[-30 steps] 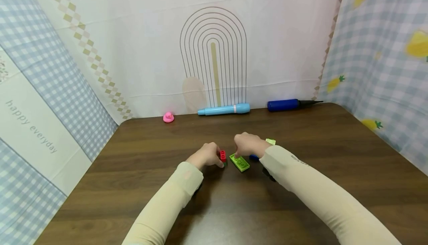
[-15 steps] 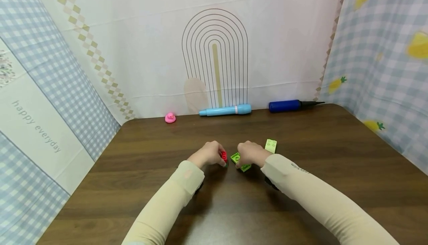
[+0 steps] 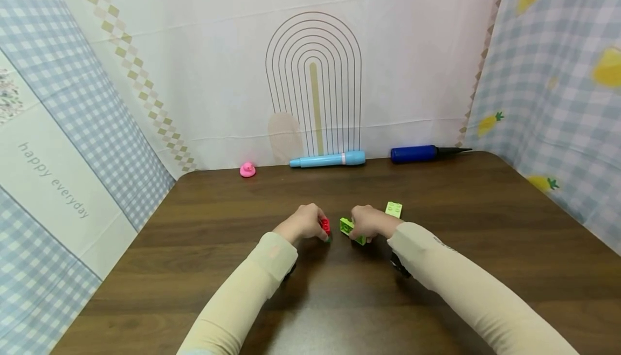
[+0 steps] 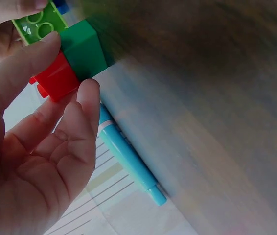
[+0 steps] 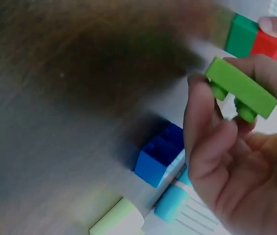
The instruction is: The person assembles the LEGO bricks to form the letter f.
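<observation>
My left hand (image 3: 304, 223) holds a red toy brick (image 4: 57, 76) between thumb and fingers. The red brick sits on a dark green brick (image 4: 84, 49), whose lower end is close to the wooden table. To the right, my right hand (image 3: 367, 223) pinches a flat lime-green brick (image 5: 241, 88) by its edges. Turned on its side, that brick has its hollow underside toward the left hand in the left wrist view. A blue brick (image 5: 158, 152) lies beyond the right hand's fingers. Behind the right wrist is a pale green brick (image 3: 394, 209) with studs up.
Along the table's (image 3: 194, 301) back edge lie a pink rubber duck (image 3: 247, 169), a light blue tube-shaped thing (image 3: 328, 159) and a dark blue pump-like thing (image 3: 414, 154) with a black tapered nozzle. Patterned cloth (image 3: 218, 75) hangs behind and at both sides.
My right hand has taken hold of the lime-green brick, which lay hollow side up, and tilted it onto its side. The left hand keeps its grip on the red brick, almost still.
</observation>
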Action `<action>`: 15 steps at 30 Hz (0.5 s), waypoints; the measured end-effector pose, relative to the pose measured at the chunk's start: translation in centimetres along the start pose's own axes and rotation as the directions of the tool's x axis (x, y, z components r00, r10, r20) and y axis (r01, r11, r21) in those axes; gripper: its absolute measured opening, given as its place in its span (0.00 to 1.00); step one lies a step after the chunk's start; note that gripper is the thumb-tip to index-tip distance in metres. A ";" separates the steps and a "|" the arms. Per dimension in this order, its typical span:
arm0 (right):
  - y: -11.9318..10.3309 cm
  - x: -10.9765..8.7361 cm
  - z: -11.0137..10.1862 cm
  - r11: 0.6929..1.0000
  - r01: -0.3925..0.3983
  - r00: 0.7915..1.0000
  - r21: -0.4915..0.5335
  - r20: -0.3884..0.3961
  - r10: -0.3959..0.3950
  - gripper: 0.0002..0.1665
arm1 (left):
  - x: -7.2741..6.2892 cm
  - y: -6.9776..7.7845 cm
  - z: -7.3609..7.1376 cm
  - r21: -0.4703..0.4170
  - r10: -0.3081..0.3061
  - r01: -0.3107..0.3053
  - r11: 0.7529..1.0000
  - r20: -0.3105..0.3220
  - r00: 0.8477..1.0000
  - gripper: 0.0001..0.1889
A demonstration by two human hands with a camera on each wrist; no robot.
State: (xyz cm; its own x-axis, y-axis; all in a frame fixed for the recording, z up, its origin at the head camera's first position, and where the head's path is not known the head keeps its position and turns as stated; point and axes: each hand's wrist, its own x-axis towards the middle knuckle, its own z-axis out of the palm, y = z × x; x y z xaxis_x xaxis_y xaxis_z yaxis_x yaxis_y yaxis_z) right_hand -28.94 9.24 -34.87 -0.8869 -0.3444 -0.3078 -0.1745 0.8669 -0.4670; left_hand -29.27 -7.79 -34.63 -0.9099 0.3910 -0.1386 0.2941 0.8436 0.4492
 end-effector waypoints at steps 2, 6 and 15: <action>0.2 -0.2 -0.3 0.998 0.039 0.999 0.045 0.023 -0.040 0.09 | 0.0 0.0 0.0 0.003 -0.001 0.001 1.000 -0.003 1.000 0.11; 0.8 -0.3 -0.7 0.980 0.094 0.992 0.178 0.061 -0.106 0.07 | 0.0 0.0 0.0 0.000 -0.002 0.002 1.000 -0.009 1.000 0.11; 1.7 -0.5 -0.9 0.870 0.129 0.987 0.476 0.027 -0.161 0.23 | 0.0 0.1 0.1 -0.011 -0.027 0.027 1.000 0.002 1.000 0.12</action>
State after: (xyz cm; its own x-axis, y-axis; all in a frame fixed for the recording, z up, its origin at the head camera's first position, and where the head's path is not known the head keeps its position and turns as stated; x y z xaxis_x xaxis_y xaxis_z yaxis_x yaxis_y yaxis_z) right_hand -29.16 11.21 -34.78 -0.8351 -0.4894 -0.2510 -0.0629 0.5384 -0.8403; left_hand -29.26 -7.64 -34.66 -0.9170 0.3686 -0.1524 0.2660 0.8497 0.4552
